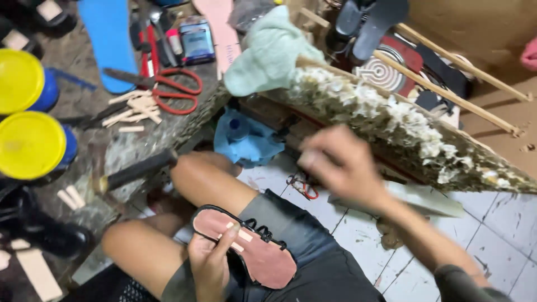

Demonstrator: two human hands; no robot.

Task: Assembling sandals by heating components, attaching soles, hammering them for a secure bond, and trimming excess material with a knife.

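**Head view: sandal sole held on lap, right hand raised and blurred**

Head camera looks down on a seated person's bare legs and dark shorts above a white tiled floor (503,223).

Left hand (210,263): clamped on a sandal sole (246,246). The fingers wrap the near edge and the thumb lies across the pink top face. The sole rests tilted on the left thigh, its rounded end pointing toward the lower right. It has a black rim, and a few pale strips lie across its upper part. Black loops or straps show along its far edge.

Right hand (341,165): lifted above the lap, well apart from the sole, and motion-blurred. Fingers look loosely curled; I cannot tell whether it holds anything.

Surroundings:
- Desk (112,151) at left, worn and stained. On it lie red-handled scissors (168,86), a scatter of small pale wooden sticks (137,109), and two round yellow lids (25,120) on blue tubs.
- A dark-handled tool (137,170) lies at the desk edge, just beside the left knee.
- A long slanted board (391,128), crusted with dried whitish residue, runs from upper centre to the right edge.
- A pale green cloth (268,53) is draped over the board's upper end.
- A blue cloth (246,140) sits below the board, near the knee.
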